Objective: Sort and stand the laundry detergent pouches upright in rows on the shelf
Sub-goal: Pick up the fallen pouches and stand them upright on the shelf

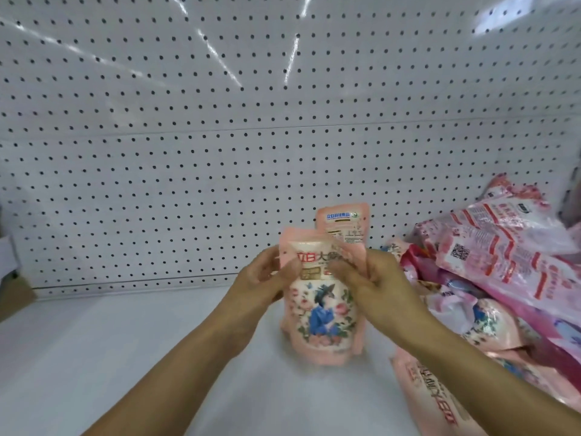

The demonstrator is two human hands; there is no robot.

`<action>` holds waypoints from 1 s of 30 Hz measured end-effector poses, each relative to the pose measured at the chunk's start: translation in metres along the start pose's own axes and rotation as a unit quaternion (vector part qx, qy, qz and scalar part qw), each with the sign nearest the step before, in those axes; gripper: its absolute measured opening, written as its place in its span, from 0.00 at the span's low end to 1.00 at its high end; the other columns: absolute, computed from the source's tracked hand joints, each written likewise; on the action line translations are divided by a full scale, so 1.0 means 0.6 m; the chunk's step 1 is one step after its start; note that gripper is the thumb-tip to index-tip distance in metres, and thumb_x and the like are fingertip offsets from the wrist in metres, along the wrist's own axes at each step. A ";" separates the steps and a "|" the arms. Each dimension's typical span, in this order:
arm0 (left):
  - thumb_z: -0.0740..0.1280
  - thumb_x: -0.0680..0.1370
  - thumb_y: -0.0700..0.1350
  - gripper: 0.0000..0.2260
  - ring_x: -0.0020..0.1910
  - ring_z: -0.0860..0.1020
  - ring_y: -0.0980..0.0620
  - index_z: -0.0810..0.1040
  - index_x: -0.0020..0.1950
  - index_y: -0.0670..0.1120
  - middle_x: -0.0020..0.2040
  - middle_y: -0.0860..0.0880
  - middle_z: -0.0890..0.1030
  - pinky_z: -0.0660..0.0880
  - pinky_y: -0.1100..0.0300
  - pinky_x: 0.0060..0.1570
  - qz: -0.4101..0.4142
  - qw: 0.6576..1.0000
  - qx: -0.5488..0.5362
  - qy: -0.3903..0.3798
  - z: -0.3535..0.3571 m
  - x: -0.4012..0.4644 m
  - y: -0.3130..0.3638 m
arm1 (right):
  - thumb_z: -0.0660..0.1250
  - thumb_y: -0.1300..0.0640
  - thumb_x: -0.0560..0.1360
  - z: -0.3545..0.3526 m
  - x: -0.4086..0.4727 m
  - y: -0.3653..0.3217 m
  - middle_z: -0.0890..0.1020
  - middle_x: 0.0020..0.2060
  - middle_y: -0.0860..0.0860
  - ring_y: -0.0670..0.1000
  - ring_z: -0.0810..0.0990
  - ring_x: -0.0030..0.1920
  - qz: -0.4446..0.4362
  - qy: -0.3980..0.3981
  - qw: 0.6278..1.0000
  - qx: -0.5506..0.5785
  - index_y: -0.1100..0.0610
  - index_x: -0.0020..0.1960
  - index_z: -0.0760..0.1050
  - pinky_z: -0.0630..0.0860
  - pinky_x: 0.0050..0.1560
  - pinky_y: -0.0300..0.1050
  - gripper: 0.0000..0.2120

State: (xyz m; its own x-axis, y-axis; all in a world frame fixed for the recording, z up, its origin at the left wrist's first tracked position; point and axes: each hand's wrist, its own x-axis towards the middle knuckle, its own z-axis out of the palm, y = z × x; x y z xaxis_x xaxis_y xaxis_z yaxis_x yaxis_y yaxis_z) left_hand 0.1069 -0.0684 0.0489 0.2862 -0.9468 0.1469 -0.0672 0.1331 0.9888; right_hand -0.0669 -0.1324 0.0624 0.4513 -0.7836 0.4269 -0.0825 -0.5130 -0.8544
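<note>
Along the back, a white perforated metal pegboard panel (pixel 283 136), upright behind a flat white shelf board (pixel 110 357) and serving as a backstop for any row. At the right end of the shelf, a loose heap of pink and magenta plastic detergent pouches (pixel 503 262), lying flat and overlapping at mixed angles, printed backs and fronts both showing: unsorted stock, probably dumped there to be drawn from. Near the front right, one pale pink pouch with red lettering (pixel 424 391), flat on the shelf, long axis running toward the front edge. Mid-shelf, a pale pink floral pouch with a blue-clad figure on its front (pixel 320 319), upright on its wide gusseted base, long axis vertical, top seal up, printed face toward the camera. Just behind and slightly right, a second pink pouch with its text-covered back showing (pixel 342 225), also upright, top edge higher in view, likely the start of a row; whether touching the front one, cannot tell.

Left hand (pixel 261 278) curled round the left upper edge of the floral pouch; right hand (pixel 367 278) pinching its right upper edge, fingers across the label. Held high on both sides, probably to steady a soft, liquid-filled bag and square it in line before release.
</note>
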 end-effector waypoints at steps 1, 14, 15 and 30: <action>0.73 0.73 0.54 0.20 0.54 0.84 0.49 0.79 0.62 0.46 0.56 0.46 0.85 0.79 0.57 0.52 0.004 1.000 -0.023 0.006 0.001 0.002 -0.002 | 0.66 0.59 0.78 0.010 0.006 -0.004 0.86 0.41 0.51 0.47 0.85 0.43 0.005 -0.013 1.000 0.015 0.56 0.44 0.80 0.82 0.46 0.44 0.06; 0.65 0.81 0.43 0.06 0.45 0.84 0.43 0.79 0.45 0.48 0.41 0.49 0.85 0.82 0.49 0.44 0.047 0.934 -0.108 0.337 -0.116 0.144 -0.068 | 0.73 0.51 0.70 -0.104 0.109 0.063 0.70 0.66 0.46 0.49 0.70 0.63 0.049 -0.308 0.782 -0.540 0.45 0.73 0.63 0.72 0.65 0.48 0.34; 0.65 0.81 0.43 0.06 0.48 0.84 0.41 0.79 0.45 0.48 0.44 0.47 0.85 0.82 0.45 0.47 0.040 0.934 -0.096 0.342 -0.120 0.150 -0.077 | 0.71 0.52 0.70 -0.101 0.110 0.075 0.73 0.64 0.46 0.49 0.72 0.62 0.017 -0.309 0.753 -0.580 0.44 0.70 0.67 0.74 0.62 0.49 0.30; 0.68 0.79 0.51 0.10 0.53 0.76 0.56 0.75 0.58 0.51 0.53 0.54 0.77 0.72 0.66 0.48 -0.049 0.948 0.310 0.052 -0.019 0.031 -0.064 | 0.61 0.57 0.79 -0.002 0.257 0.038 0.75 0.35 0.46 0.53 0.74 0.39 -0.170 -0.123 0.872 -0.442 0.51 0.39 0.69 0.66 0.36 0.44 0.10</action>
State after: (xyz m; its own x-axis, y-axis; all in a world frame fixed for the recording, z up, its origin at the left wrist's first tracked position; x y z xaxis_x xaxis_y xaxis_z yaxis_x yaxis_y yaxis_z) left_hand 0.1254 -0.0877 0.0138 0.4111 -0.9072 0.0898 -0.5748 -0.1815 0.7979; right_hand -0.0005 -0.2652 0.1090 0.7509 -0.4904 0.4423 -0.5109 -0.8558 -0.0815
